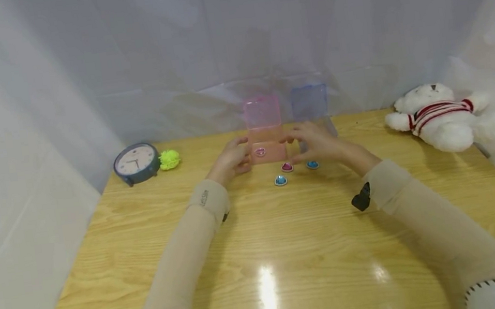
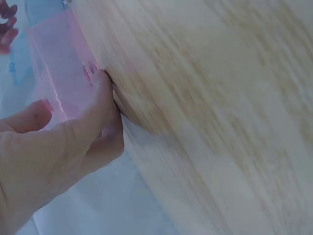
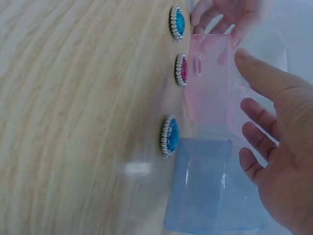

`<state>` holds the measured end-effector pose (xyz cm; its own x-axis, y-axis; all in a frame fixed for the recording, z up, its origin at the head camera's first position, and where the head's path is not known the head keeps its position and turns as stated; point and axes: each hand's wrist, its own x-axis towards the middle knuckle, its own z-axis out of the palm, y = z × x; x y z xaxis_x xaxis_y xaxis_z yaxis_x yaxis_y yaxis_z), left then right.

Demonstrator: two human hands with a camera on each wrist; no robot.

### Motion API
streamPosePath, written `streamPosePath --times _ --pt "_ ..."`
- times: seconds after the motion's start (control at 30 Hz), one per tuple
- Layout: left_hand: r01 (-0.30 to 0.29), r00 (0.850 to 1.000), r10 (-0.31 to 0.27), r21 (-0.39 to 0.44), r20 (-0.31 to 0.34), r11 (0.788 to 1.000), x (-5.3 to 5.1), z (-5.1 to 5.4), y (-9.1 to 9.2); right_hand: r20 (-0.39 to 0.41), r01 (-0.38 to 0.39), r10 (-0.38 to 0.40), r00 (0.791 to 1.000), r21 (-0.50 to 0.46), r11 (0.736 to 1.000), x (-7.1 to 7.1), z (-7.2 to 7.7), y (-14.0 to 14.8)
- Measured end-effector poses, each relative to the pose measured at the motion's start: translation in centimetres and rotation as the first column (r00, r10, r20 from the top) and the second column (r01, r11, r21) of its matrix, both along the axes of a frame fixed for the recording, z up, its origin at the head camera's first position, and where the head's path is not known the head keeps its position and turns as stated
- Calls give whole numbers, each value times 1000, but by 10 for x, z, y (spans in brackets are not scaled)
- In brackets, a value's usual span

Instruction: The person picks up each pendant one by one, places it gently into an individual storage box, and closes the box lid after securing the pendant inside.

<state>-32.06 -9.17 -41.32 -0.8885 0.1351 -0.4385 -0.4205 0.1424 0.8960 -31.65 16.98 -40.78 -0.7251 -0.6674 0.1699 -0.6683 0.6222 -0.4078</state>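
Note:
A see-through pink box (image 1: 268,156) stands with its lid (image 1: 262,111) raised, and a pink gem (image 1: 260,152) shows within it. My left hand (image 1: 232,159) holds the box's left end, thumb and fingers spread across that end. My right hand (image 3: 288,132), fingers apart and holding nothing, hovers by the pink box's right side and partly covers the see-through blue box (image 3: 200,186), whose lid (image 1: 309,102) is also up. In front of the boxes lie a silver-rimmed pink gem (image 3: 182,70) and two silver-rimmed blue gems, one nearer (image 1: 280,180) and one to the right (image 1: 312,165).
A round clock (image 1: 137,162) and a fuzzy yellow-green ball (image 1: 170,159) sit at the back left of the wooden table (image 1: 259,241). At the back right lies a white teddy bear (image 1: 444,118) in a striped sweater. Pale sheeting (image 1: 168,55) hangs behind.

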Motion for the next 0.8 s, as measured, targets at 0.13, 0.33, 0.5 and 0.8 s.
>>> streamPosePath --times 0.13,0.33,0.5,0.8 --pt "-6 1000 6 -2 0 1000 2 1 0 -39 -35 38 999 63 997 1 -9 0" --pt "-2 1000 2 0 1 1000 4 2 0 -21 -24 27 999 140 990 6 -20 0" --pt "0 1000 0 12 8 1000 2 0 -1 18 -13 10 1000 158 987 9 -24 -5" --pt "-22 1000 21 26 13 999 4 1 0 -48 48 -37 998 261 964 17 -25 -16"
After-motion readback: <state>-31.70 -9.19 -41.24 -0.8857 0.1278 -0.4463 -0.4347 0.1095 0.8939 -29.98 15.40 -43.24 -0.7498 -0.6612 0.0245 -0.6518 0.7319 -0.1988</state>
